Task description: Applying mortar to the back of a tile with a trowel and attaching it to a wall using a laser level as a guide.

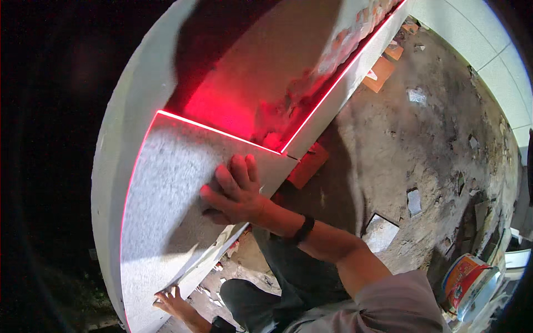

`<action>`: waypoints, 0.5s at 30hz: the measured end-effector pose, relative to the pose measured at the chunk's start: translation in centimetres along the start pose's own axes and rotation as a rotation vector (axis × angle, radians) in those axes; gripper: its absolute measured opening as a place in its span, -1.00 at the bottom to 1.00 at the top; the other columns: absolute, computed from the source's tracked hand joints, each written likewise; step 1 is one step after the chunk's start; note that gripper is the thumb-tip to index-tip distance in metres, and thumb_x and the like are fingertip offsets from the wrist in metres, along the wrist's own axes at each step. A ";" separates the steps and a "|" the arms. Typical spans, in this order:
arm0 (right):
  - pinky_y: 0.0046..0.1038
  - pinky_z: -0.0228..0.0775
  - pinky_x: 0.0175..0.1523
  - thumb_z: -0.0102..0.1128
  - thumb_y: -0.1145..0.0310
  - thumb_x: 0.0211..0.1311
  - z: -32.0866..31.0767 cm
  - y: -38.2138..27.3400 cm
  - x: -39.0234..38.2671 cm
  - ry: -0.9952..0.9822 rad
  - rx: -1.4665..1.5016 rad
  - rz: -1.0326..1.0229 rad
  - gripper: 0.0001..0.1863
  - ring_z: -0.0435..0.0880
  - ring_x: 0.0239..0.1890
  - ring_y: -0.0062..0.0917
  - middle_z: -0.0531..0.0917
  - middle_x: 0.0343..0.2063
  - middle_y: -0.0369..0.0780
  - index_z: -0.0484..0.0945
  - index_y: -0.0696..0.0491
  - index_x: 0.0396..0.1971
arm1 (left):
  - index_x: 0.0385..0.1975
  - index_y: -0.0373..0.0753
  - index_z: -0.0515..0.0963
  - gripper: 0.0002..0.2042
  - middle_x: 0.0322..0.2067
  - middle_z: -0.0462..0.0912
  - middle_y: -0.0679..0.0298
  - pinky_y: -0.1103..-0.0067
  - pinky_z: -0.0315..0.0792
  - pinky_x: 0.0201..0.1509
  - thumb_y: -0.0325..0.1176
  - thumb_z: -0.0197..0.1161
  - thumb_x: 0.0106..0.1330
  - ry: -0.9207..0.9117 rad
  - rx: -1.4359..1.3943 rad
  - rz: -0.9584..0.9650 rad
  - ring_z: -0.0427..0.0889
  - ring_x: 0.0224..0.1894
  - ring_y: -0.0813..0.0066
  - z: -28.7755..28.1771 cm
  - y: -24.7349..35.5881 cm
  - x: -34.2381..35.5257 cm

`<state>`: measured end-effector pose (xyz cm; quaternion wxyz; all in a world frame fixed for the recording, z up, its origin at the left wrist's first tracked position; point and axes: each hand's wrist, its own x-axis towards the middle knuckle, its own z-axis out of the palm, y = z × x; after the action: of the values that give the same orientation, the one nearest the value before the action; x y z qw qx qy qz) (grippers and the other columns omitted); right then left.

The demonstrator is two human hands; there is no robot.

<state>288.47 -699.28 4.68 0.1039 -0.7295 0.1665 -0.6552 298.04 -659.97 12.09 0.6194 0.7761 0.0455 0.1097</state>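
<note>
A grey speckled slab lies on top of a low wall, bright red laser lines running along its far and left edges. Resting on its upper surface near the far right corner is my right hand, fingers spread, holding nothing. My left hand is at the slab's near end, by the edge facing me. Its fingers are apart and lie over the slab's surface; the palm is partly hidden. Beyond the slab, a narrow pale strip meets its corner and runs off to the far right.
Orange bricks stand under and beside the pale strip. On the rough dirt floor lie broken tile pieces and rubble. A red and white bucket stands at the lower right. An open brick-sided recess lies beyond the slab.
</note>
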 end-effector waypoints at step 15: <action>0.09 -0.14 0.28 0.10 -0.10 -0.08 -0.1 -1.2 0.4 0.005 0.063 0.100 -0.53 0.40 0.08 -0.23 0.42 0.05 -0.29 0.49 -0.32 -0.09 | 0.02 -0.28 0.06 -0.44 -0.07 0.26 0.06 0.17 0.42 -0.01 0.06 0.04 0.32 0.022 -0.023 0.081 0.33 0.00 0.21 -0.8 -0.3 0.4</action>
<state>288.57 -698.33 5.48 0.1591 -0.7150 0.1822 -0.6560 298.22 -659.02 11.98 0.6228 0.7688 0.0198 0.1438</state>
